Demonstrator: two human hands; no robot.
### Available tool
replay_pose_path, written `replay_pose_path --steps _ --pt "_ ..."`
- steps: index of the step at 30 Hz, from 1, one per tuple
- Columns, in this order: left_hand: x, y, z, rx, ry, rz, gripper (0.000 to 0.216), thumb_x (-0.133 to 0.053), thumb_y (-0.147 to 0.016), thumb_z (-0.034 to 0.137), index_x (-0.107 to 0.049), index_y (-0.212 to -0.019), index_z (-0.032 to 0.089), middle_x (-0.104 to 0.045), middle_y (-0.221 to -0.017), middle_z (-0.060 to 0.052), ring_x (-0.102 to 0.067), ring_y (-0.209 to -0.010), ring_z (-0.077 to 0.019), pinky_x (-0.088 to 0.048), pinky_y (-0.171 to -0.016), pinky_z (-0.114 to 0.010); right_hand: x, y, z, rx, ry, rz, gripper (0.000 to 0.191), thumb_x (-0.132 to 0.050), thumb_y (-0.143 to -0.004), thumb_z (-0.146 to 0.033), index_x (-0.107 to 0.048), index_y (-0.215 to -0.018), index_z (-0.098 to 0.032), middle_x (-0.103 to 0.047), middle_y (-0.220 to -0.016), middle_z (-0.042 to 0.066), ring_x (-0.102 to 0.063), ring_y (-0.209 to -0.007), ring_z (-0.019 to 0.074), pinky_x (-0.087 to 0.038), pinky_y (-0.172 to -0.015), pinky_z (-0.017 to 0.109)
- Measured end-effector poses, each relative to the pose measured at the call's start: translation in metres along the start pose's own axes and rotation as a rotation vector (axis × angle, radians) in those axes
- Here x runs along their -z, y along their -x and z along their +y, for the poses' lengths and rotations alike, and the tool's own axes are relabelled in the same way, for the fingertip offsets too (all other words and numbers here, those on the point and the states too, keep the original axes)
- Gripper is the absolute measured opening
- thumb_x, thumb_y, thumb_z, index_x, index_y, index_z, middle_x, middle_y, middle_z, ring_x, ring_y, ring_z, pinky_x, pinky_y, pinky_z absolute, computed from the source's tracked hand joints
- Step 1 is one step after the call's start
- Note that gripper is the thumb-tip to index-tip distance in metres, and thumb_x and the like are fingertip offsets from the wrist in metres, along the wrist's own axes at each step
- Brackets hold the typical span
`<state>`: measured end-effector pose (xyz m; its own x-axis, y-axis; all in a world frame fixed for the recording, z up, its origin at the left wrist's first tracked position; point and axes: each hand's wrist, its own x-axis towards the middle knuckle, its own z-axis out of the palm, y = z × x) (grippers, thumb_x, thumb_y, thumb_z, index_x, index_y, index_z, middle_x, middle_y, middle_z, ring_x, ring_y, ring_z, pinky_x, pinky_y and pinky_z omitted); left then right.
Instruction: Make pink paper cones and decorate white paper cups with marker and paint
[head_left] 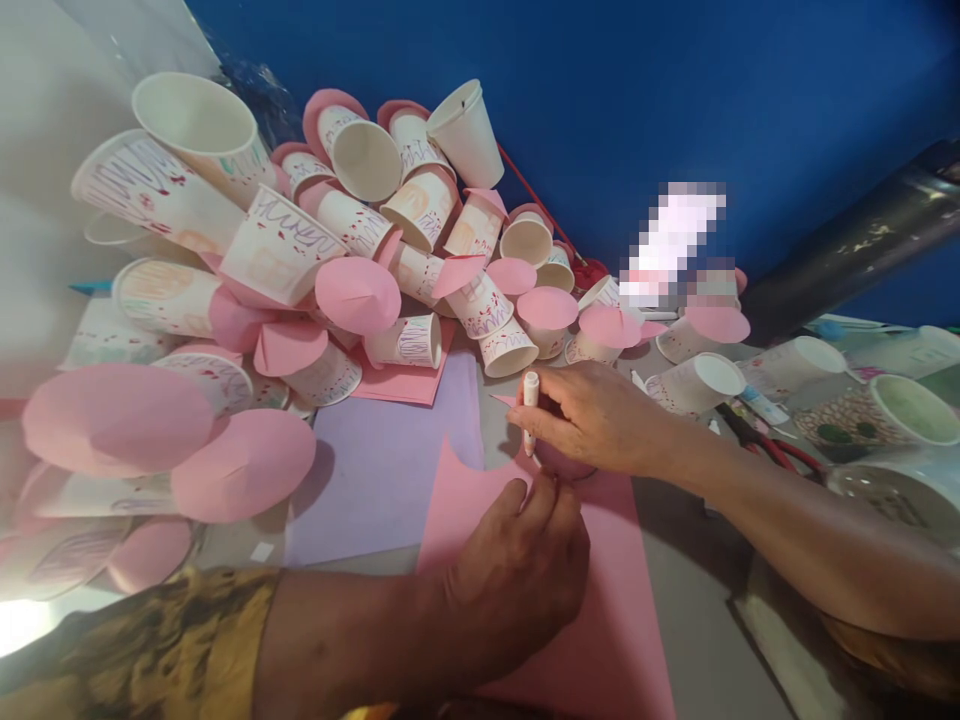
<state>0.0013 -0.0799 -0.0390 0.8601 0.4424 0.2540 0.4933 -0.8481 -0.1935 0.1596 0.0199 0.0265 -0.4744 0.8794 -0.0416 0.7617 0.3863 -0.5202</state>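
Note:
A white marker (531,412) stands nearly upright in my right hand (592,415), pinched between thumb and fingers with its lower end near the paper. My left hand (517,560) rests low on a pink paper sheet (622,600), its fingers curled and their tips close to the marker. What those fingertips pinch, if anything, is hidden. A curved piece is cut out of the sheet's far edge. Behind my fingers, a dark-rimmed round shape (574,468) shows partly on the sheet.
Paper cups (281,245) with marker scribbles and pink paper cones (358,295) are heaped at the back and left. A lilac sheet (360,500) lies left of the pink one. On the right are red-handled scissors (780,450) and a clear cup (877,410).

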Motion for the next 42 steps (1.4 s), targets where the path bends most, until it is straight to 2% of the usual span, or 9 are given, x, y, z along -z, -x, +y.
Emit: replay_pose_path --steps 3,7,13,19,24,29,33,39,42 --pt "-0.002 0.000 0.000 0.003 0.000 -0.002 0.027 -0.051 -0.094 0.008 -0.072 -0.111 0.006 -0.072 -0.118 -0.020 -0.068 -0.112 -0.0337 -0.052 -0.088 -0.047 -0.001 -0.006 0.006 0.019 -0.002 0.034 0.029 -0.059 -0.098 -0.028 -0.054 -0.071 -0.021 -0.069 -0.066 0.001 -0.057 -0.062 0.0155 -0.038 -0.065 0.029" --pt "-0.002 -0.002 0.000 0.017 -0.015 0.012 0.035 -0.047 -0.093 0.007 -0.070 -0.120 0.003 -0.072 -0.127 -0.022 -0.068 -0.115 -0.0341 -0.054 -0.086 -0.045 0.000 -0.012 0.020 0.025 0.023 0.176 0.019 -0.060 -0.094 -0.029 -0.058 -0.077 -0.021 -0.068 -0.064 0.000 -0.054 -0.059 0.0160 -0.036 -0.062 0.030" --pt "-0.002 -0.003 -0.001 0.030 -0.009 0.054 0.036 -0.045 -0.095 0.006 -0.070 -0.121 0.002 -0.075 -0.124 -0.020 -0.069 -0.116 -0.0327 -0.054 -0.088 -0.042 0.005 -0.008 0.038 -0.059 -0.030 0.265 0.019 -0.058 -0.095 -0.026 -0.058 -0.076 -0.022 -0.073 -0.066 0.001 -0.062 -0.062 0.0167 -0.040 -0.063 0.028" --pt "-0.008 -0.004 0.001 0.033 -0.001 0.095 0.033 -0.046 -0.092 0.003 -0.068 -0.117 0.001 -0.076 -0.119 -0.021 -0.072 -0.113 -0.0340 -0.054 -0.083 -0.043 0.012 0.014 0.054 -0.114 -0.003 0.364 0.023 -0.058 -0.095 -0.029 -0.061 -0.074 -0.021 -0.069 -0.060 -0.001 -0.059 -0.056 0.0153 -0.040 -0.061 0.027" --pt "-0.006 -0.008 -0.001 0.033 0.017 0.072 0.028 -0.047 -0.091 0.003 -0.065 -0.113 0.003 -0.075 -0.114 -0.022 -0.073 -0.109 -0.0332 -0.055 -0.079 -0.040 0.005 0.051 0.066 -0.148 0.080 0.497 0.023 -0.060 -0.095 -0.035 -0.066 -0.078 -0.022 -0.071 -0.062 0.001 -0.060 -0.054 0.0169 -0.040 -0.058 0.028" --pt "-0.004 -0.009 -0.003 0.005 0.028 0.009 0.027 -0.047 -0.093 0.008 -0.061 -0.116 0.004 -0.073 -0.111 -0.022 -0.071 -0.107 -0.0335 -0.055 -0.077 -0.040 -0.015 0.093 0.060 -0.057 0.201 0.595 0.026 -0.055 -0.101 -0.036 -0.067 -0.083 -0.022 -0.070 -0.062 0.001 -0.059 -0.050 0.0157 -0.042 -0.055 0.028" --pt "-0.006 -0.008 -0.002 0.025 0.056 0.017 0.025 -0.050 -0.095 0.013 -0.057 -0.119 0.007 -0.070 -0.115 -0.022 -0.069 -0.108 -0.0329 -0.056 -0.082 -0.041 -0.029 0.116 0.049 0.127 0.208 0.613 0.018 -0.054 -0.104 -0.025 -0.065 -0.090 -0.021 -0.074 -0.071 0.003 -0.069 -0.061 0.0163 -0.048 -0.061 0.026" --pt "-0.003 -0.010 -0.005 0.068 0.118 0.067 0.034 -0.050 -0.093 0.009 -0.053 -0.127 0.009 -0.068 -0.101 -0.014 -0.068 -0.085 -0.0254 -0.053 -0.068 -0.035 -0.044 0.129 0.040 0.306 0.153 0.559 0.007 -0.055 -0.102 -0.016 -0.061 -0.101 -0.021 -0.075 -0.078 0.005 -0.069 -0.066 0.0182 -0.053 -0.065 0.028" --pt "-0.003 -0.010 -0.011 0.084 0.161 0.087 0.052 -0.049 -0.088 0.006 -0.045 -0.140 0.004 -0.068 -0.111 -0.017 -0.069 -0.088 -0.0253 -0.055 -0.068 -0.035 -0.049 0.128 0.038 0.339 0.126 0.544 0.008 -0.055 -0.100 -0.015 -0.060 -0.101 -0.021 -0.074 -0.078 0.005 -0.068 -0.068 0.0187 -0.053 -0.064 0.030"
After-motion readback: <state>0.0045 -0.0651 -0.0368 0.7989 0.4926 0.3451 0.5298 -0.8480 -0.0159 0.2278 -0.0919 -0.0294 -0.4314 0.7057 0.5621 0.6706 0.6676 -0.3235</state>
